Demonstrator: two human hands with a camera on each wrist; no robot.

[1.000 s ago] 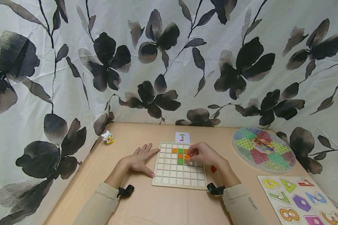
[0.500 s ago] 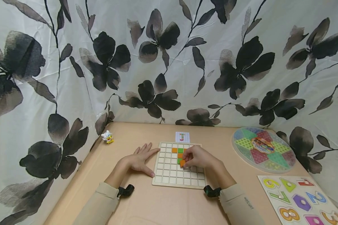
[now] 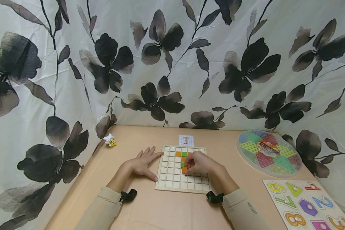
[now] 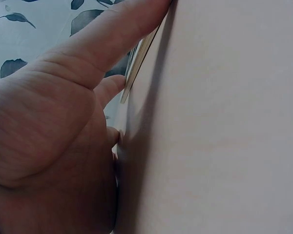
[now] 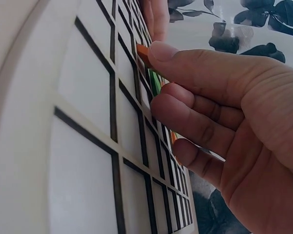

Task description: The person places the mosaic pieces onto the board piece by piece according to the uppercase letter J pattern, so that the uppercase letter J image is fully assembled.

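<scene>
A wooden grid board (image 3: 172, 185) with white squares lies on the table, a few of its cells orange or green. My right hand (image 3: 200, 163) pinches an orange tile (image 3: 184, 170) just below the green tile (image 3: 182, 164) of the middle column. In the right wrist view the thumb of the right hand (image 5: 224, 107) presses the tilted orange tile (image 5: 143, 52) near the board surface. My left hand (image 3: 142, 164) lies spread at the board's left edge, thumb and a fingertip touching it; the left wrist view shows the left hand (image 4: 49, 112) beside the board's edge (image 4: 141, 58).
Behind the board lies a small card (image 3: 186, 140) with a letter J pattern. A toy figure (image 3: 110, 140) stands at the back left. On the right are a round patterned container (image 3: 268, 153) and a number-and-shape board (image 3: 300, 195). A floral curtain (image 3: 189, 70) hangs behind the table (image 3: 166, 210).
My right hand has moved left and toward the near side with the orange tile, from the right of the middle column to below its green tile. The left hand has stayed in place.
</scene>
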